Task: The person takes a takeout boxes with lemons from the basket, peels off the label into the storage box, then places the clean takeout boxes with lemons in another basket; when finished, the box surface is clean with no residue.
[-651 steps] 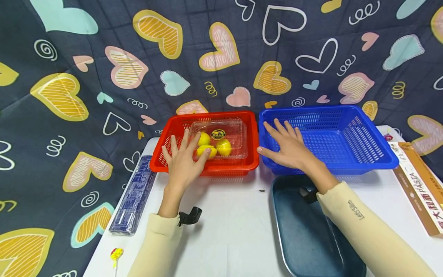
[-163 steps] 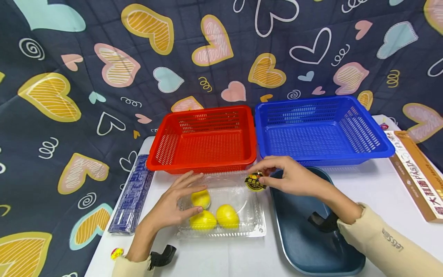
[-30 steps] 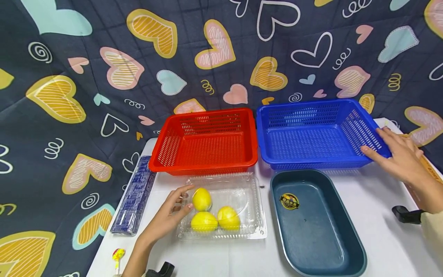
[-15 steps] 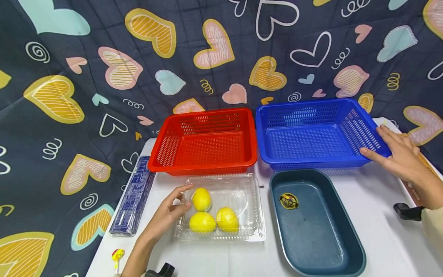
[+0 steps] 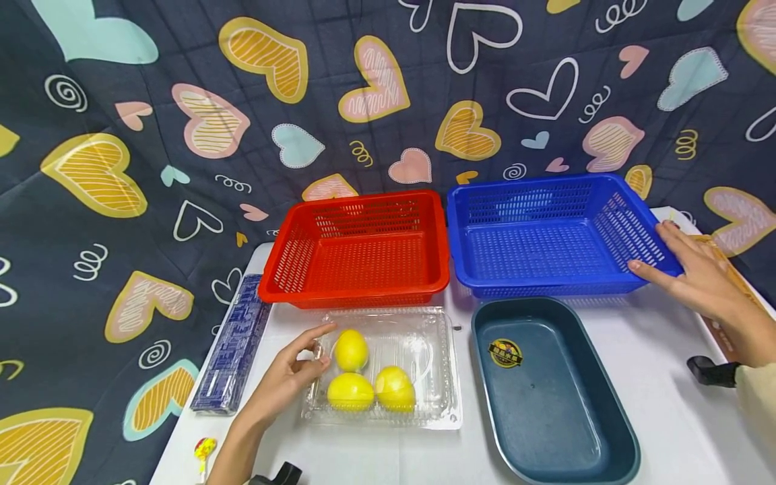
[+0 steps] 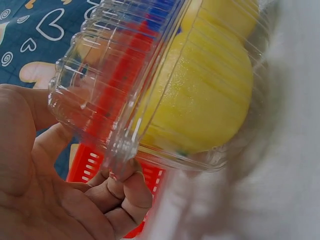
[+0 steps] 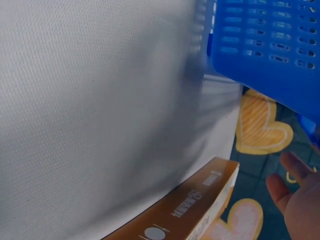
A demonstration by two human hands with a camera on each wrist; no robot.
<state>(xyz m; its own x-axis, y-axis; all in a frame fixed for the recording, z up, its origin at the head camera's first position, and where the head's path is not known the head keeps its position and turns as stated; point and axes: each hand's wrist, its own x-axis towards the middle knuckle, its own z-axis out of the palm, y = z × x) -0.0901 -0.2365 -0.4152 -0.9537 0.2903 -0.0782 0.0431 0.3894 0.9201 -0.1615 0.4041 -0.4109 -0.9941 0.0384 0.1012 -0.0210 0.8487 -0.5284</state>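
My left hand point(image 5: 289, 377) pinches the left edge of a clear plastic clamshell box point(image 5: 427, 350) on the table; in the left wrist view, curled fingers point(image 6: 125, 200) meet its rim. Inside lie three yellow lemons point(image 5: 351, 350), seen close through the plastic in the left wrist view. My right hand point(image 5: 697, 273) is at the right rim of a blue basket point(image 5: 545, 283), fingers mostly straight and thumb at the basket's edge. Whether it bears on the rim is unclear. A round black-and-gold sticker point(image 5: 505, 353) lies in a dark teal tray point(image 5: 545, 411).
Behind the box stands a red basket point(image 5: 358, 296), beside the blue one. A blue-patterned wrapped pack point(image 5: 233, 350) and a lollipop point(image 5: 205, 448) lie at the left. At the right is a brown pasta box point(image 7: 190, 205). A heart-patterned cloth point(image 5: 388, 87) hangs behind the table.
The box with the lemons has come out of the red basket onto the table. Its sticker has gone from the lid into the tray. Lately the box has slid slightly toward me.
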